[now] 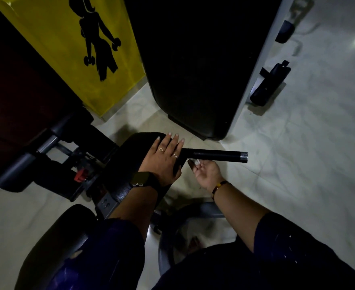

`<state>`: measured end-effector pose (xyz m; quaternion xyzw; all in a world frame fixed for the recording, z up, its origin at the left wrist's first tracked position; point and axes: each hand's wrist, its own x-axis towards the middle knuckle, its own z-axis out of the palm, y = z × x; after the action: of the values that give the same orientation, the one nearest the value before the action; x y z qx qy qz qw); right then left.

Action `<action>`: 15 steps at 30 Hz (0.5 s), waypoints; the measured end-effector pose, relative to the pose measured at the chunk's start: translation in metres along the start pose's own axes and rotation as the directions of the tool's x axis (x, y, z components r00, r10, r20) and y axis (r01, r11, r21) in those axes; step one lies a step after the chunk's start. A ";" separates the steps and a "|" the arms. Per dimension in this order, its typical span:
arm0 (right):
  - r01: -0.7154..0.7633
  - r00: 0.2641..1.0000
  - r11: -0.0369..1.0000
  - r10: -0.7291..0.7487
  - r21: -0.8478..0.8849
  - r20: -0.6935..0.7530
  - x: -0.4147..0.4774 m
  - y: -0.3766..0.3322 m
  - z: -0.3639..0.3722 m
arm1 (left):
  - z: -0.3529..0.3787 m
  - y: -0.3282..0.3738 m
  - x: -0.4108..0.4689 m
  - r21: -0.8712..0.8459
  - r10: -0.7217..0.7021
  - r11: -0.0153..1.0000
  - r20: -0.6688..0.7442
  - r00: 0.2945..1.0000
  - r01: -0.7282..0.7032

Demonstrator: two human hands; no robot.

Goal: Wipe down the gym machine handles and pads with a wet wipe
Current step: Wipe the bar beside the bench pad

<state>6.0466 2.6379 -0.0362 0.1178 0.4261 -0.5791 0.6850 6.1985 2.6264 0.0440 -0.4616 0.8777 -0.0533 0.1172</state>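
A black bar handle with a metal end cap sticks out to the right from a black pad at mid-frame. My left hand lies flat on that pad's right edge, fingers straight, its thumb wrapped under the pad's edge. Just below the handle's inner end, my right hand pinches a small crumpled white wet wipe between its fingertips, right under the bar.
A large black padded machine stands behind the handle. A yellow panel with a black figure is at upper left. Grey frame tubes and a red knob lie to the left, another black pad at lower left. Pale tiled floor spreads right.
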 end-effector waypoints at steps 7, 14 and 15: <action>0.052 0.998 0.997 -0.054 0.059 0.037 0.005 -0.012 -0.014 | 0.001 0.000 0.000 0.020 -0.005 1.000 0.001 1.000 0.005; 0.111 0.994 0.988 -0.110 0.103 -0.011 -0.020 -0.033 -0.032 | -0.002 0.001 -0.001 0.033 -0.011 0.999 0.005 1.000 0.011; 0.118 0.993 0.987 -0.118 0.109 -0.010 -0.023 -0.036 -0.035 | -0.002 0.002 -0.001 0.037 -0.012 0.999 0.005 1.000 0.012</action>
<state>5.9990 2.6656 -0.0292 0.1309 0.4012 -0.6408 0.6412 6.1974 2.6283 0.0460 -0.4648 0.8735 -0.0690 0.1276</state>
